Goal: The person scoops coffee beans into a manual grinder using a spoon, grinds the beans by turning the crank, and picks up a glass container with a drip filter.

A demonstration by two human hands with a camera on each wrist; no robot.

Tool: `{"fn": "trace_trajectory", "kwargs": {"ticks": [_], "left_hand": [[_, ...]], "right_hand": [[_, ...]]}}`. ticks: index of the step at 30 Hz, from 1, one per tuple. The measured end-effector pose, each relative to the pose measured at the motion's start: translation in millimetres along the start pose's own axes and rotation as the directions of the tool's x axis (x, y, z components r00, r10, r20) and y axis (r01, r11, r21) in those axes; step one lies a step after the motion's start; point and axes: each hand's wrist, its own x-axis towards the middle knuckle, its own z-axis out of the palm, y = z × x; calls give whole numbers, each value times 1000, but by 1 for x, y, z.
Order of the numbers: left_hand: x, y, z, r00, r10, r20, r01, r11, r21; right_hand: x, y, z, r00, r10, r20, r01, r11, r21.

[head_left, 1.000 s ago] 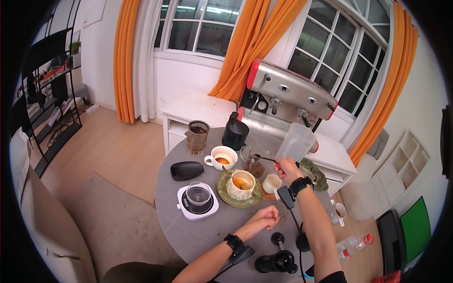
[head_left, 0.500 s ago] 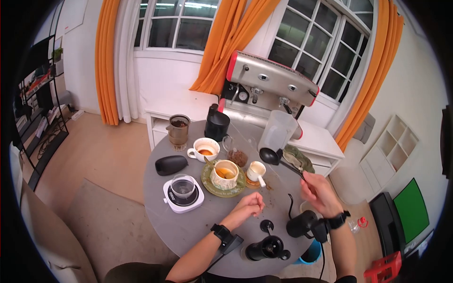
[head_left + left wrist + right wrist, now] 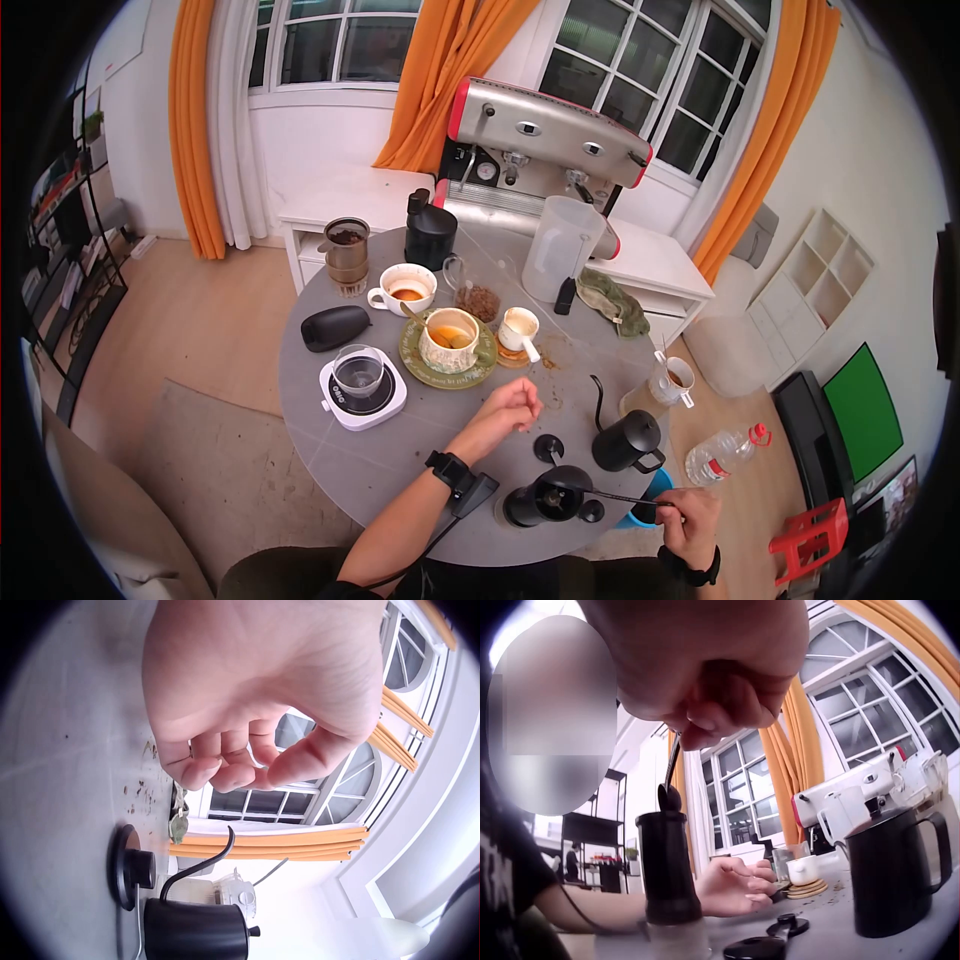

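The right hand point(image 3: 688, 520) has swung the long black scoop point(image 3: 590, 493) away from the glass jar of grounds point(image 3: 483, 300) at the far side of the table point(image 3: 400, 470) and brought it to the near edge, fingers pinching the handle. The scoop's bowl now sits over the open top of the black grinder point(image 3: 545, 500), just left of the black kettle point(image 3: 627, 441). That suggests a load is about to go into the grinder. The left hand point(image 3: 510, 405) has stayed resting on the table, fingers loosely curled, holding nothing.
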Motion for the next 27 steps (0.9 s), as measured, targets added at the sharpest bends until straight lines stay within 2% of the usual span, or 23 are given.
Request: {"fn": "trace_trajectory", "kwargs": {"ticks": [1, 2, 6, 8, 9, 10, 11, 13, 17, 19, 22, 24, 27], "left_hand": [[0, 1, 1, 1000, 3, -1, -3, 1000, 4], [-1, 2, 2, 1000, 6, -2, -6, 1000, 7], [-1, 2, 1, 1000, 3, -14, -3, 1000, -17], [-1, 2, 3, 1000, 15, -16, -16, 1000, -23], [-1, 2, 3, 1000, 20, -17, -20, 999, -26], [-1, 2, 3, 1000, 13, -19, -13, 1000, -8], [-1, 1, 2, 1000, 5, -20, -5, 1000, 10], [0, 0, 1, 1000, 12, -11, -12, 1000, 5], [0, 1, -1, 999, 33, 3, -33, 999, 2], [0, 3, -1, 999, 35, 1, -35, 999, -9], [-1, 3, 0, 999, 34, 0, -34, 999, -17], [-1, 3, 0, 999, 41, -1, -41, 999, -4], [-1, 3, 0, 999, 40, 9, -41, 999, 28]], "right_hand": [[-1, 1, 0, 991, -130, 10, 131, 983, -130], [-2, 3, -1, 988, -153, 13, 153, 976, -156], [-1, -3, 1, 982, -183, -43, 171, 964, -205], [4, -1, 2, 981, -125, -149, 109, 988, -113], [9, 1, 4, 981, -130, -145, 113, 987, -115], [19, 2, 7, 974, 92, -208, -85, 995, 43], [31, 3, 10, 920, 315, -233, -269, 940, 211], [79, -3, 18, 892, 434, -126, -347, 837, 424], [172, 16, 62, 873, 485, 48, -411, 680, 607], [211, 38, 90, 874, 466, 142, -436, 618, 654], [253, 63, 138, 837, 510, 197, -492, 545, 679], [273, 73, 164, 760, 601, 246, -579, 456, 676], [285, 85, 189, 730, 622, 283, -615, 418, 669]]}}
